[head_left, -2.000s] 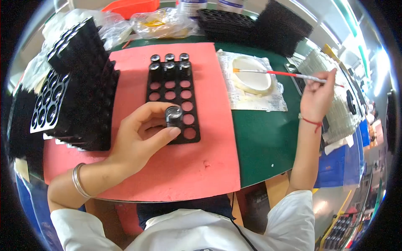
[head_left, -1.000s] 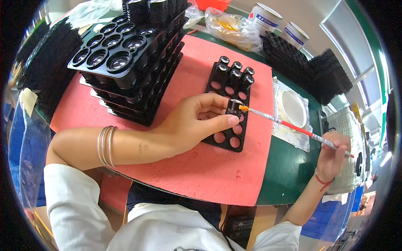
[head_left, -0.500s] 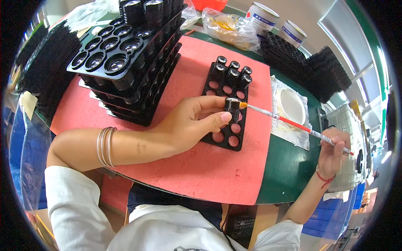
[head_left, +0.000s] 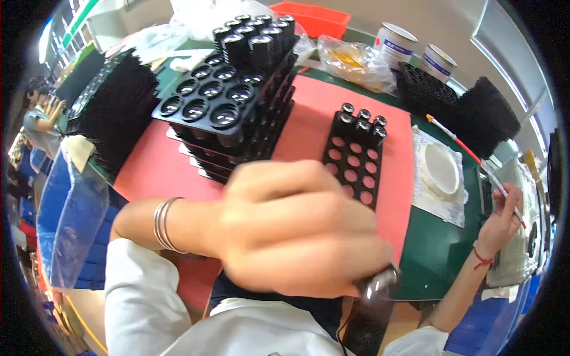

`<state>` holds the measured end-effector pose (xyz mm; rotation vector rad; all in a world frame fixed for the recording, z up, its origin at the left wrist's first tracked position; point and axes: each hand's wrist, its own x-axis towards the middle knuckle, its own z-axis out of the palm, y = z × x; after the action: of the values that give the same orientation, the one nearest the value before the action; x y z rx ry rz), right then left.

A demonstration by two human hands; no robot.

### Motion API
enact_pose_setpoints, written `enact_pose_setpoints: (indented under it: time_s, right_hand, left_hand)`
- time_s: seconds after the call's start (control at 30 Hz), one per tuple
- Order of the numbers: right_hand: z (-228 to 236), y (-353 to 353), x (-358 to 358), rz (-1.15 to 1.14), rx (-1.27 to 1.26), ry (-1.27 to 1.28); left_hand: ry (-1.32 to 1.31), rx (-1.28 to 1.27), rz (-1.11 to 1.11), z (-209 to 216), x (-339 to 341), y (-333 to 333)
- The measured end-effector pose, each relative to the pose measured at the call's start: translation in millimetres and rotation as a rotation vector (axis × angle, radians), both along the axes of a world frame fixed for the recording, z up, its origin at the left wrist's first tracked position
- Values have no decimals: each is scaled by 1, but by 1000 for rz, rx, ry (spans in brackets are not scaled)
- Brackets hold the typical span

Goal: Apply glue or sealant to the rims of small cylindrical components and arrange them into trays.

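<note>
My left hand [head_left: 291,231], raised close to the head view and blurred, is closed in a fist shape. A small black lens barrel [head_left: 380,283] with a shiny end sticks out past its fingers. Off to the right, my right hand [head_left: 500,222] grips a thin red and white paintbrush [head_left: 470,153]; its orange-tipped end points up and away to the far left. Beyond the left hand lies a black rack [head_left: 344,152] with round holes. Several black barrels [head_left: 363,126] stand at its far end, and pink shows through the other holes.
On the pink mat [head_left: 309,139] stands a stack of black trays [head_left: 191,126] holding lens pieces. A white round dish [head_left: 440,169] rests on paper at the right. Behind are two tins [head_left: 396,43], a plastic bag [head_left: 350,62], black mesh [head_left: 481,110] and a red bin [head_left: 317,21].
My left hand has lifted the lens barrel from over the rack up toward the head view. The brush tip has left the barrel and swung away. The whole view has shifted.
</note>
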<state>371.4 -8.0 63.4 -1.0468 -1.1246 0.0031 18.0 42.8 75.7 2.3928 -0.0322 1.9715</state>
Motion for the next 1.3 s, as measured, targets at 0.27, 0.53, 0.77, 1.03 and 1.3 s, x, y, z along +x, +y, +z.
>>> enact_pose_setpoints:
  time_s: [0.27,0.53,0.77,1.03,1.3]
  right_hand:
    - [-7,-5,6,-58,31,49]
    - [-7,-3,6,-33,28,144]
    - [-9,-2,4,-26,24,98]
    - [-3,-3,-8,-127,-20,-29]
    - [0,-2,-5,-183,-74,-140]
  left_hand:
    - [92,-505,850,75,-78,45]
    - [454,-698,813,54,-124,102]
    - [465,-699,822,55,-119,103]
    - [351,-606,1022,64,-108,80]
    - [477,-35,385,15,6,11]
